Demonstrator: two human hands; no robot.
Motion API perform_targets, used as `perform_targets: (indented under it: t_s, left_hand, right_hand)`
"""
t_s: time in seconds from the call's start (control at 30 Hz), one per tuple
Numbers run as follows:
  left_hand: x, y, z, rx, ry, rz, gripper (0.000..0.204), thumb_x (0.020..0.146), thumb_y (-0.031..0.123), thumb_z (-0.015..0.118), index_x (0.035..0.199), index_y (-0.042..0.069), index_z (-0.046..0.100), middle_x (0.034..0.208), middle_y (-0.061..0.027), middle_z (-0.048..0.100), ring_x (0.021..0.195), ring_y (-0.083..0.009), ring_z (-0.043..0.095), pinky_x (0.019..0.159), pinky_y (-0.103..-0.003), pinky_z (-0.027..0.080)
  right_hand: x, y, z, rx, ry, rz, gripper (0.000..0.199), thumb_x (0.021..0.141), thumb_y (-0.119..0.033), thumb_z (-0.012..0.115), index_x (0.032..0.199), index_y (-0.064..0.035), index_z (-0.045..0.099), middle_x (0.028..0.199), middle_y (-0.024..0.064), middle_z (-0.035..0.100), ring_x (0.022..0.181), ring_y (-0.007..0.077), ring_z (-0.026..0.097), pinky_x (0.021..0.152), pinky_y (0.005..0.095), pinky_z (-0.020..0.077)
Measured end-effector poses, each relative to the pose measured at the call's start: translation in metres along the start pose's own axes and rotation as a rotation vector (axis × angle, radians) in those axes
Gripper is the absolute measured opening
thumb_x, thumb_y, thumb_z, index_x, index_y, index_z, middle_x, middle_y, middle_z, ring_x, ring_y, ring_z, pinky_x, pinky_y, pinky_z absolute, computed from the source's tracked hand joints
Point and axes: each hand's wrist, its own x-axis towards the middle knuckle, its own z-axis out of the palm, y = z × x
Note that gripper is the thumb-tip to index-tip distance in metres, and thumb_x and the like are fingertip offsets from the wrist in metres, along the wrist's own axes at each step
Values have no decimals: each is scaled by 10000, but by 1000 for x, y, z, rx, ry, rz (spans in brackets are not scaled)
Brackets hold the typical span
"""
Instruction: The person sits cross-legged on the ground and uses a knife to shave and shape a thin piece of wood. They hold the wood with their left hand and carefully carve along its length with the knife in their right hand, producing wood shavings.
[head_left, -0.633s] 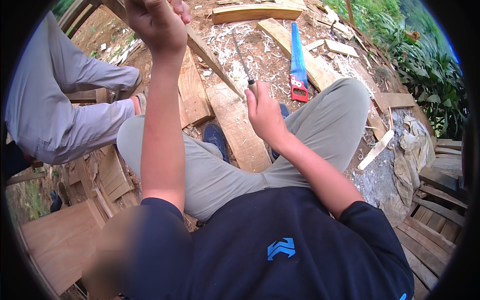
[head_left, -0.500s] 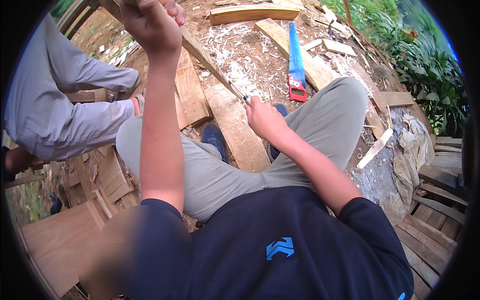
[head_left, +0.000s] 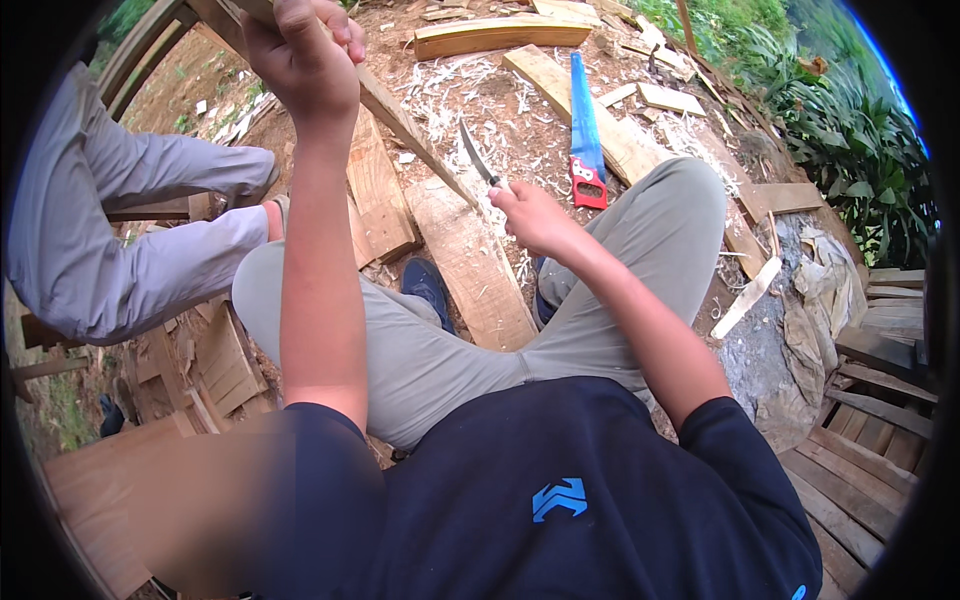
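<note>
I sit over bare ground (head_left: 540, 120) littered with pale wood shavings (head_left: 440, 95) and offcuts, my 2 knees in grey trousers spread wide, and another person's grey-trousered legs (head_left: 110, 230) cross the left side of the view. A broad plank (head_left: 470, 260) lies on the dirt between my knees, running from near my right hand down toward my lap, with my dark shoe (head_left: 428, 288) just beside its left edge. More boards lie at the far edge of the ground: a thick one (head_left: 500, 35) lies crosswise and a long flat one (head_left: 590, 115) slants down toward my right knee. On that slanted board lies a handsaw (head_left: 582, 125) with a blue blade cover and a red handle, its handle end nearest to me. A long, narrow wooden strip (head_left: 400, 115) slants from my raised left hand down to the ground by my right hand. My left hand (head_left: 300, 55) is closed tight around the top of that strip, fingers wrapped over it near the upper edge of the view. My right hand (head_left: 535, 215) is clamped on the handle of a small knife (head_left: 478, 155), whose curved blade points up and away from me, close beside the lower end of the strip; I cannot tell whether the blade touches the wood.
</note>
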Motion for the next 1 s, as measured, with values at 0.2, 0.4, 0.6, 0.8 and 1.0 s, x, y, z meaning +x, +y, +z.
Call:
perform_targets:
  t_s: [0.2, 0.4, 0.6, 0.8, 1.0]
  left_hand:
    - [-1, 2, 0, 6, -32, 18, 378, 1050, 410, 450, 923, 63, 369, 554, -57, 429, 424, -170, 450, 419, -299, 366]
    - [-3, 1, 6, -18, -34, 41, 373, 1059, 418, 454, 939, 74, 374, 555, -54, 435, 432, -160, 451, 414, -293, 360]
    - [-9, 1, 15, -978, 37, -204, 336, 1079, 411, 474, 917, 121, 419, 570, 8, 390, 409, -87, 383, 374, -244, 341]
    - [-9, 6, 22, -132, 75, -33, 330, 1079, 413, 479, 922, 128, 423, 572, 13, 377, 407, -82, 373, 368, -241, 334]
    - [-4, 5, 3, -18, -16, -15, 396, 1042, 446, 468, 962, 76, 356, 567, -61, 420, 436, -162, 440, 423, -293, 364]
  right_hand:
    - [-19, -3, 32, -420, 281, -254, 271, 1045, -273, 489, 1137, -20, 517, 887, 283, 707, 863, 462, 700, 761, 568, 537]
    - [10, 101, 28, -766, -5, 66, 371, 1029, -301, 498, 1146, 45, 570, 1039, 318, 696, 1001, 465, 690, 886, 549, 540]
    - [-5, 25, 14, -383, 321, -134, 367, 1053, -325, 467, 1124, 27, 546, 1002, 320, 697, 961, 500, 679, 852, 568, 529]
    - [-7, 38, 33, -402, 263, -175, 349, 1060, -331, 459, 1119, 8, 513, 969, 323, 691, 944, 501, 672, 838, 577, 519]
    - [3, 34, 29, -487, 154, -166, 426, 1036, -327, 489, 1060, 82, 604, 948, 349, 683, 967, 507, 667, 872, 561, 514]
